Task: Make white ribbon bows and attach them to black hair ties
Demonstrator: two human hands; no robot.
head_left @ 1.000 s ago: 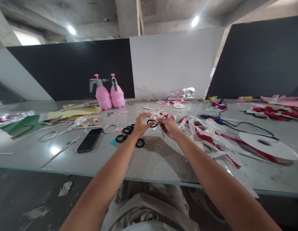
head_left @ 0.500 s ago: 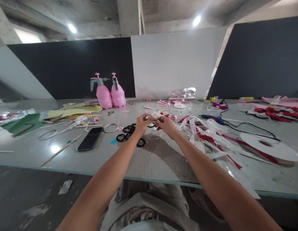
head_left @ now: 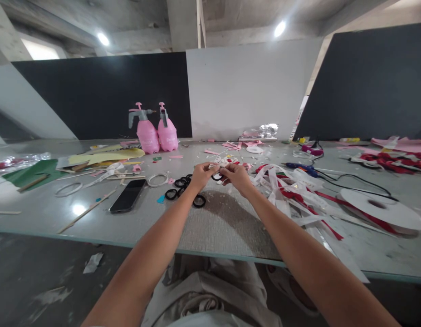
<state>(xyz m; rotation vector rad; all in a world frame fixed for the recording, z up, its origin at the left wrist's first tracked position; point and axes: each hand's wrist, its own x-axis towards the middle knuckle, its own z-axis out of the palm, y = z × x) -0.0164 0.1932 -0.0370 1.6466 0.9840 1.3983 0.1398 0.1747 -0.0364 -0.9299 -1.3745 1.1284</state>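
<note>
Near the middle of the table, my left hand (head_left: 203, 175) and my right hand (head_left: 237, 177) meet with fingers pinched. Between them is a black hair tie (head_left: 216, 177), its loop hanging just under the fingertips. A small pale piece shows at the fingertips too, but I cannot make out what it is. Several more black hair ties (head_left: 198, 200) lie on the table beside my left wrist. Behind my fingers is a cluster of small white, red and yellow bits (head_left: 227, 160). White ribbon (head_left: 272, 181) lies in a tangle to the right of my right hand.
A phone (head_left: 128, 195) and a white ring (head_left: 158, 180) lie to the left. Pink spray bottles (head_left: 148, 135) stand at the back. A ribbon spool (head_left: 353, 200), a blue glue gun (head_left: 302, 169) with a black cord, and red ribbon (head_left: 299, 196) occupy the right.
The black loop between my hands shows more fully below the fingertips than before. Both hands keep nearly the same place, and the view has shifted very slightly.
</note>
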